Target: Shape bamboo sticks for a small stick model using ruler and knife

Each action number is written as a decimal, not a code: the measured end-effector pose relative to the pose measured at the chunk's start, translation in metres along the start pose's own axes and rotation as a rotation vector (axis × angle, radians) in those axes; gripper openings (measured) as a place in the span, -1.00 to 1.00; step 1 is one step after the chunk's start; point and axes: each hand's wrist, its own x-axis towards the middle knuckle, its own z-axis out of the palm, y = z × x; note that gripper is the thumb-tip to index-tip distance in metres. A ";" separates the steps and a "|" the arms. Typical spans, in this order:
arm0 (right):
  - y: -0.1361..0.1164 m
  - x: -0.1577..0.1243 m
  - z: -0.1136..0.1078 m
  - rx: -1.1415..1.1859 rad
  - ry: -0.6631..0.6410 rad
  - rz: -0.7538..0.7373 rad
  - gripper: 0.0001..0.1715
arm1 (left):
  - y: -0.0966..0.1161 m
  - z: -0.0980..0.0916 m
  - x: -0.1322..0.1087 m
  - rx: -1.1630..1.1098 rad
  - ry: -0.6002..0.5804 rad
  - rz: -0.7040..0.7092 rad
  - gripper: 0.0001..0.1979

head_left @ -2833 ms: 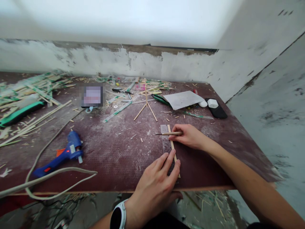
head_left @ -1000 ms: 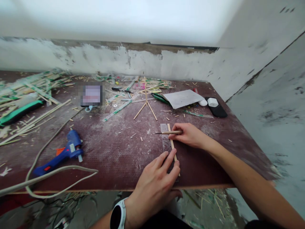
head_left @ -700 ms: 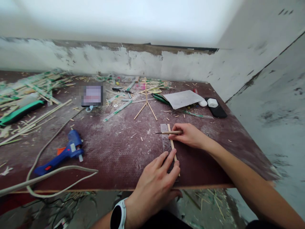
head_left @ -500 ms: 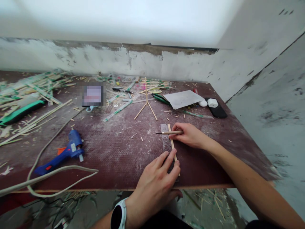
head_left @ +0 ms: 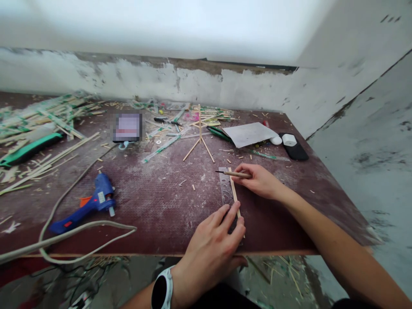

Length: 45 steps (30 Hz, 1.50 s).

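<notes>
Dark-red tabletop [head_left: 167, 210], dusty and strewn with wood chips, forms the work surface. A blue plastic glue gun [head_left: 102, 193] lies on its left part, well apart from both hands. My left hand [head_left: 212, 242] is unclenched, fingers extended and bearing down from above. My right hand [head_left: 259, 181] is closed in a pinch grip at the far end of the work.

Clear-grey plastic ruler with cut-out shapes [head_left: 224, 189] lies flat, its near part under my left hand. Straight, pale wooden stick [head_left: 234, 191] rests along the ruler's right edge. Its long axis runs away from me, far end leaning slightly left. Left fingertips touch its nearer half; right fingertips are at its far end, contact unclear. Slim brown-handled tool with a dark point [head_left: 240, 174] sits in my right-hand pinch, crosswise to the stick, point leftward.
</notes>
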 end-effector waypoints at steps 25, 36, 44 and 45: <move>0.006 -0.128 0.016 -0.755 0.181 -0.330 -0.48 | 0.000 0.003 0.000 -0.056 0.006 0.001 -0.24; 0.008 -0.125 0.015 -0.841 0.294 -0.551 -0.82 | 0.000 0.001 0.000 -0.033 -0.009 -0.003 -0.20; 0.007 -0.116 0.016 -0.954 0.180 -0.592 -0.69 | -0.001 0.001 0.000 -0.023 0.007 0.004 -0.20; 0.008 -0.115 0.015 -0.967 0.168 -0.593 -0.68 | -0.001 0.002 0.001 -0.021 0.013 0.005 -0.19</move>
